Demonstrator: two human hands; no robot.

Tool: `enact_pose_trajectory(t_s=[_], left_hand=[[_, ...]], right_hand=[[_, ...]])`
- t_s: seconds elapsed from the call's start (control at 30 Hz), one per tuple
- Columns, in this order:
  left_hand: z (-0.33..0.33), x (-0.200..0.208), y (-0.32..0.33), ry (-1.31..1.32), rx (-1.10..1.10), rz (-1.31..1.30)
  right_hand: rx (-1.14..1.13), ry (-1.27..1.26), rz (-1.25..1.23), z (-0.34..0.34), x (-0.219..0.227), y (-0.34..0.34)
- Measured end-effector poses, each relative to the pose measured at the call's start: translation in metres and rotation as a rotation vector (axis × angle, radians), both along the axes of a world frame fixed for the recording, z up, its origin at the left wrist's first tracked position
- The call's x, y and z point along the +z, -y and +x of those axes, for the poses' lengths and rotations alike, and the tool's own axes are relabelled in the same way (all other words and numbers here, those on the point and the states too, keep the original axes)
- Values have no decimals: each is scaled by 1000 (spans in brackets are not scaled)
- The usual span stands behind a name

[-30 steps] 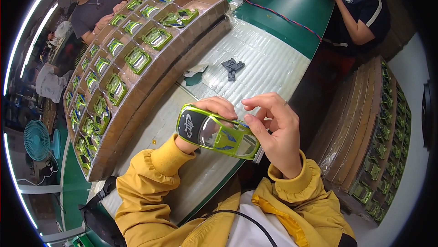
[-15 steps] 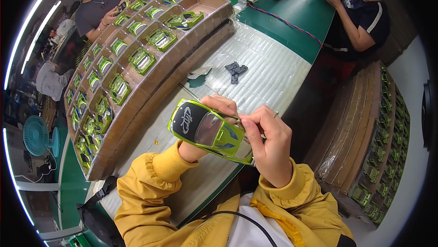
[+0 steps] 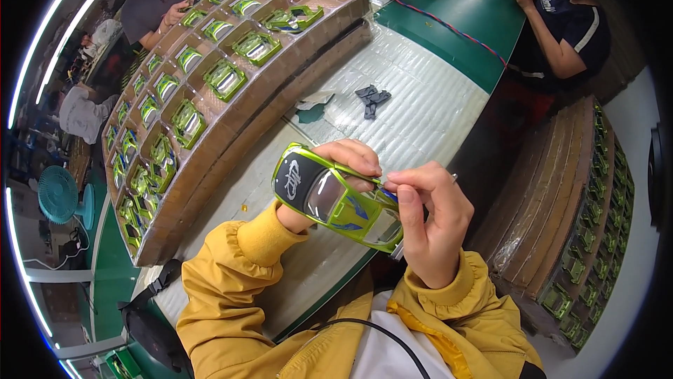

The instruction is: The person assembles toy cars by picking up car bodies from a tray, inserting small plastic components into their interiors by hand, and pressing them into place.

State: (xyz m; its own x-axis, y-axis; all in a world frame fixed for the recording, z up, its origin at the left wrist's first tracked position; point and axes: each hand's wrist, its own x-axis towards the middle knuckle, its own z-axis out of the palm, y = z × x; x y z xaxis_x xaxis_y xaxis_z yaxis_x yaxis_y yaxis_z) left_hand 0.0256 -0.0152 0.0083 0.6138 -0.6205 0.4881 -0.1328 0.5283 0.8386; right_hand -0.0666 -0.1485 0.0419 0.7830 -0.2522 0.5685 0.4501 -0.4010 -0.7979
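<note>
We hold a green toy car body (image 3: 336, 197) above the white ribbed mat (image 3: 434, 99), near the picture's centre. Our left hand (image 3: 343, 165) grips it from the far side, fingers curled over its roof edge. Our right hand (image 3: 427, 221), at three o'clock of the car, pinches its rear end, thumb and forefinger closed together. At ten o'clock stands a cardboard tray (image 3: 280, 92) of green car bodies; small dark parts (image 3: 370, 99) lie at twelve o'clock.
</note>
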Motion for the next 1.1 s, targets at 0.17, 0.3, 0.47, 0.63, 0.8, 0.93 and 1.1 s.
enact_pose_trajectory(t_s=[0.17, 0.3, 0.47, 0.63, 0.8, 0.93, 1.1], left_hand=[[-1, -4, 8, -1, 93, -85], [-1, -13, 7, -71, 120, -37], [-1, -14, 6, -28, 183, 19], [2, -10, 0, -28, 176, 115], [4, -6, -4, -40, 280, 81], [6, 4, 0, 49, 219, 58], [-3, 7, -8, -477, 78, -73]], right_hand=[[-5, 12, 17, 5, -2, 2], [12, -10, 62, 10, -4, 5], [49, -115, 135, 7, -1, 2], [158, -158, 235, 8, -5, 8], [152, -108, -84, 6, -13, 8], [92, -25, -149, 1, -8, 4], [-89, 109, -159, 6, -9, 9]])
